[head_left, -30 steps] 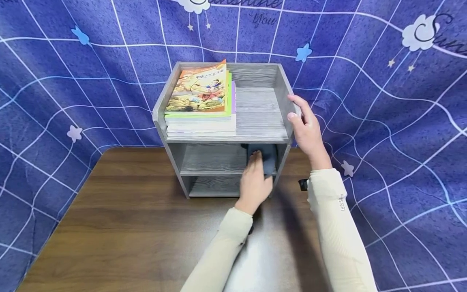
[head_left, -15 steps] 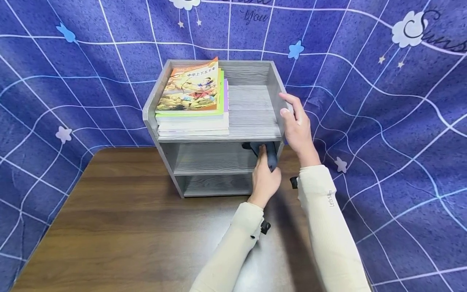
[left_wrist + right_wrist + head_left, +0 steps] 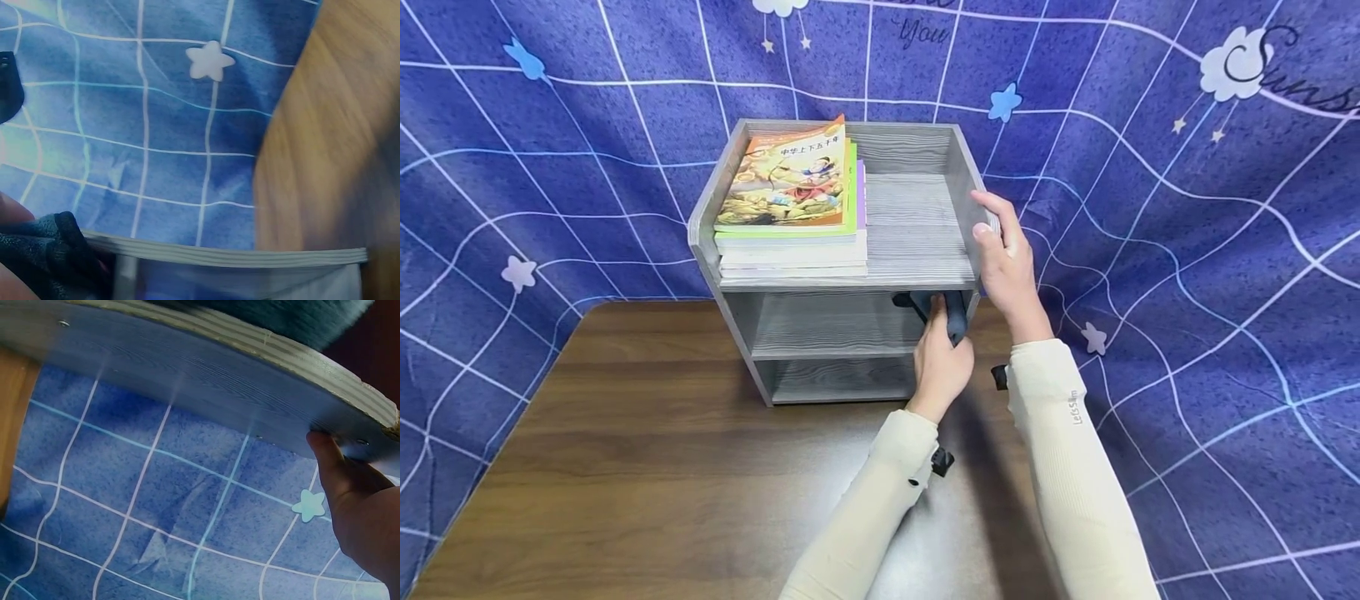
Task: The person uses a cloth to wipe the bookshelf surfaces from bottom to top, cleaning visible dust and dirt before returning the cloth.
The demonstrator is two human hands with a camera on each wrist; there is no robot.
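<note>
A small grey wood-grain shelf unit [image 3: 850,283] stands on the table. My left hand [image 3: 942,367] reaches into the right side of its middle compartment and holds a dark blue-grey cloth [image 3: 957,317] there. In the left wrist view the fuzzy cloth [image 3: 44,256] lies between parts of my fingers at the lower left; most of that hand is out of frame. My right hand [image 3: 1009,271] grips the top of the shelf's right side panel, thumb inside. The right wrist view shows that panel [image 3: 206,369] from outside, with my right hand [image 3: 369,512] against it.
A stack of books [image 3: 790,200] fills the left part of the top shelf. The brown wooden table [image 3: 625,467] extends to the left and front. A blue patterned curtain [image 3: 625,150] hangs behind and at both sides.
My left hand has moved right with the cloth, towards the right side panel, and the cloth looks more bunched. My right hand keeps its grip. The head view has shifted slightly.
</note>
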